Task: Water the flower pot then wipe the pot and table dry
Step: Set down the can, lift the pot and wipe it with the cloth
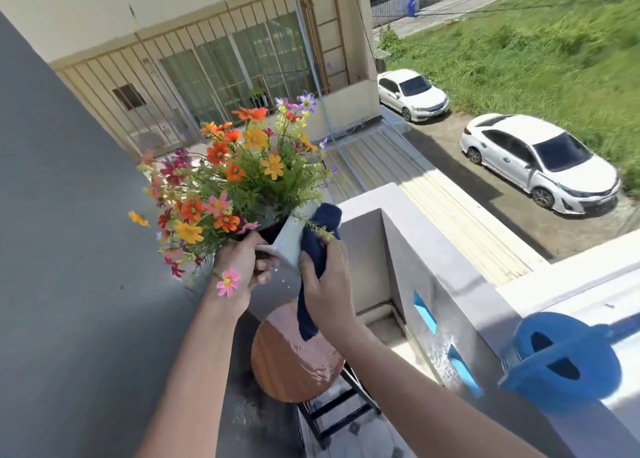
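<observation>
Both hands are occupied: the left hand (242, 267) grips the flower pot (294, 236) by its near rim, lifted above the wet table (277, 364), and the right hand (327, 284) clamps the blue cloth (317, 246) against the pot's right side. With only one hand gripping the wet pot, it could slip and fall.

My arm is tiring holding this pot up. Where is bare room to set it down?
The round table under the pot is bare, though wet toward its right edge. The wall ledge between the cloth and the watering can is also free; the can's end is crowded.
</observation>
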Motion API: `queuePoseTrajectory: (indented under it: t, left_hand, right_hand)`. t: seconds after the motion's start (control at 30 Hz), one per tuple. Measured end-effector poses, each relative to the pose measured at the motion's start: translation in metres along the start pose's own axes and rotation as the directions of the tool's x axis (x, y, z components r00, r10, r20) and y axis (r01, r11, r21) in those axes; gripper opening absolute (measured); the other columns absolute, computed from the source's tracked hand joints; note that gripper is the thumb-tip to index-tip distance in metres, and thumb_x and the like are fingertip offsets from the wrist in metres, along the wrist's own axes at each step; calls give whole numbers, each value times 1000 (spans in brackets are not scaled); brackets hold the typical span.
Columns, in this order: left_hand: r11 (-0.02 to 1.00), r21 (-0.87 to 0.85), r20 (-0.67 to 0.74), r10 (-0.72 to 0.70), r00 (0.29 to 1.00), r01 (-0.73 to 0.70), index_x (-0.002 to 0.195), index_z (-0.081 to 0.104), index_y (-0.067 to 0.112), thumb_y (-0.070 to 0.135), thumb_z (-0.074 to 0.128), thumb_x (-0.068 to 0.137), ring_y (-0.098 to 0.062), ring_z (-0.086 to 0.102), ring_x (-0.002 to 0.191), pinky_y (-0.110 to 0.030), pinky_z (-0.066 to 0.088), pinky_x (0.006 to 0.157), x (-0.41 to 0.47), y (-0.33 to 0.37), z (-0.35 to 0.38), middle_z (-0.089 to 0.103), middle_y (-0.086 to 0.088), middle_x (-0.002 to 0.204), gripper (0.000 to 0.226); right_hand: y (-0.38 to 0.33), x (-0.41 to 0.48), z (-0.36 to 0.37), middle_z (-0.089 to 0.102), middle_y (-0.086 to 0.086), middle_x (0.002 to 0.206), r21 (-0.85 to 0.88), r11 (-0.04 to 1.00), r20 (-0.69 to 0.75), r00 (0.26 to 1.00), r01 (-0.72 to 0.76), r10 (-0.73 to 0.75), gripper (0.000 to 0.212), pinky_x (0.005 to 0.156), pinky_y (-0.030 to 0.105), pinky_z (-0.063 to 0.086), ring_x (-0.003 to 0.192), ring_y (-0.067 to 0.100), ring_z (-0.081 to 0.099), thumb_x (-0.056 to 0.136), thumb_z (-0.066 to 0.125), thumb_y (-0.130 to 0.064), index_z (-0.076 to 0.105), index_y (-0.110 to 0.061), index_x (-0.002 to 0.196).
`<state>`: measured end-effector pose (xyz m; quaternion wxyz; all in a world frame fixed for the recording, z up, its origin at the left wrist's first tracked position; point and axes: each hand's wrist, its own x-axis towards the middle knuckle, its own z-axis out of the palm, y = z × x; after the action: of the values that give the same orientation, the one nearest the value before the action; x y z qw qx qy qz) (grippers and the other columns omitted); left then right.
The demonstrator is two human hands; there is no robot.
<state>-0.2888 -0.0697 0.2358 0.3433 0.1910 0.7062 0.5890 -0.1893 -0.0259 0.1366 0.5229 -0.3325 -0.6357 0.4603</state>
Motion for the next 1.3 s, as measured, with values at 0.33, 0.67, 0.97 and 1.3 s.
queuePoseTrajectory:
  t: [0.33,0.67,0.97,1.3]
  left_hand:
    - [998,63,-23,-18,1000,19,64,46,10,8,45,79,-9,24,27,-11,10,35,-5,2,-8,48,-10,48,15]
    - [977,213,-20,0,1000,5,69,49,9,12,48,57,-13,32,31,-10,14,38,5,7,-26,43,-12,58,12]
    - [966,260,-10,-2,1000,4,51,33,16,-1,46,73,-12,24,35,-13,13,44,7,3,-32,28,-3,50,31]
    - [972,222,-31,-66,997,71,54,27,16,7,46,73,-10,16,39,-8,20,36,17,-6,-43,22,-1,58,28]
  right_hand:
    - [-28,70,-34,60,-1,107,4,1000,-215,976,31,-29,26,86,12,37,100,8,53,97,59,-14,65,-6,120]
    - [-30,119,-65,55,7,68,-58,990,232,962,-131,141,32,61,33,38,63,16,49,101,56,-25,58,-6,75]
    - [-34,107,-73,53,13,75,284,718,550,722,-635,420,16,68,36,43,61,23,54,89,62,-24,62,-11,80]
    - [-28,101,-67,46,8,55,123,847,422,799,-518,428,34,53,28,34,55,18,43,87,65,-1,55,-12,56]
